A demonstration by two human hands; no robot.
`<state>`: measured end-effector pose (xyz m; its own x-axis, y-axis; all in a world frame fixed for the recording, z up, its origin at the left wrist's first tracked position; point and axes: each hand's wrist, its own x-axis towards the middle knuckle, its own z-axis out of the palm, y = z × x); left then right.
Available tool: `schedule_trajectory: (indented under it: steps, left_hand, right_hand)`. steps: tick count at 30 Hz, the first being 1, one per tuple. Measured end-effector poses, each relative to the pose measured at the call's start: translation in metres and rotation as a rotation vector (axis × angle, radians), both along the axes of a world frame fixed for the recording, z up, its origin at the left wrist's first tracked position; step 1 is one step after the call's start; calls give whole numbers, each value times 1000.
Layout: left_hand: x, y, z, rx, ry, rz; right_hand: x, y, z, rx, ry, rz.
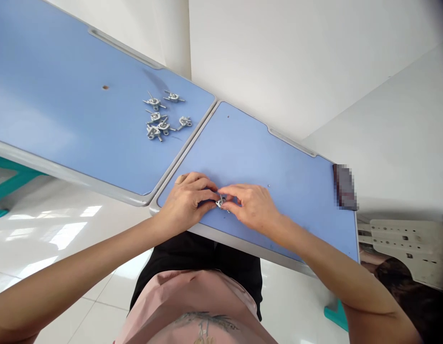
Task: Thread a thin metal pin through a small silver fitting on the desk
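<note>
Your left hand [185,200] and right hand [252,208] are together, clamped on a small metal fitting [220,203] on the blue surface [264,162]; more fittings [164,117] lie toward the upper left of the frame.

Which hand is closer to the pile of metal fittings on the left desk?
Left. The left hand lies below the pile of metal fittings; the right hand is farther, below and to the right of it.

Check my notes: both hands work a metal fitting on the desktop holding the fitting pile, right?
No: the head view shows the fitting pile on one blue desktop; the left hand and right hand work the metal fitting on the next desktop.
</note>
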<state>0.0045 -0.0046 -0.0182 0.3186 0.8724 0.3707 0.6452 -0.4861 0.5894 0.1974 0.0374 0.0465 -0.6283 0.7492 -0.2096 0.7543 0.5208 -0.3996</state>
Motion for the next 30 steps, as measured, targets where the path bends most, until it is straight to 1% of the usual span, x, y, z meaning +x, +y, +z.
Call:
schedule_trajectory:
  steps: [4, 7, 10, 16, 21, 25, 27, 30]
  left_hand:
    - [0, 1, -1, 23, 0, 5]
    - [0, 2, -2, 36, -7, 15]
    - [2, 2, -2, 47, -13, 33]
    - [4, 2, -6, 28, -40, 52]
    - [2, 3, -6, 22, -46, 24]
    - [-1, 2, -3, -27, -57, -9]
    - [-1, -1, -1, -43, -72, 5]
    - [2, -5, 0, -12, -79, 59]
  right_hand:
    - [-9, 13, 12, -25, -132, 92]
    - [-17, 23, 17, -118, -173, 73]
    - [-24, 30, 19, -149, -231, 60]
    - [-32, 32, 21, -109, -310, 92]
    - [-41, 34, 25, -120, -389, 166]
    - [-43, 35, 26, -95, -421, 196]
    - [-41, 35, 25, -65, -421, 201]
    - [-38, 34, 22, -28, -428, 193]
